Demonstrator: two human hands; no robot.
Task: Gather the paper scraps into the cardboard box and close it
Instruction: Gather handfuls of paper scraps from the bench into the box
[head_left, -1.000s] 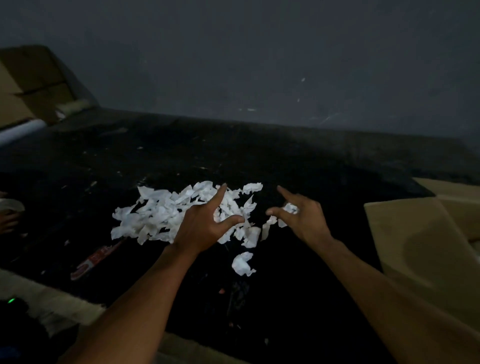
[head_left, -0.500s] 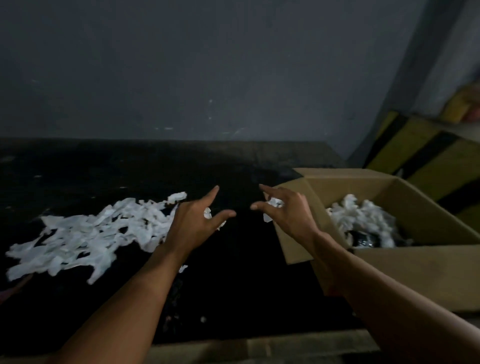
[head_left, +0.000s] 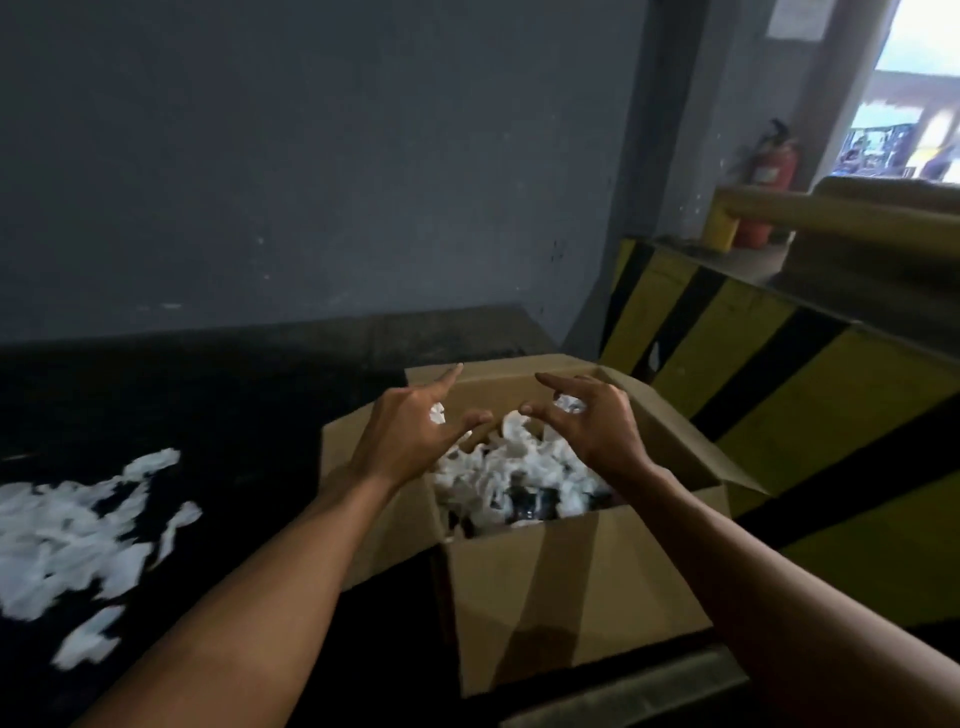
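Head view — my left hand (head_left: 410, 436) and right hand (head_left: 597, 426) clutch paper scraps (head_left: 569, 402) above the cardboard box (head_left: 571, 587) — dropped this high, some may flutter out.

Your left forearm (head_left: 249, 597) and right forearm (head_left: 779, 587) are bare along all of their length that shows, from the lower edge of the view up to the wrists. Both are lean, with smooth skin. Your left hand (head_left: 410, 436) and right hand (head_left: 592, 431) are bare too, seen from the back, with slender fingers, plain knuckles and short nails. The light is dim and the edges slightly blurred, so finer marks on the skin can't be made out.
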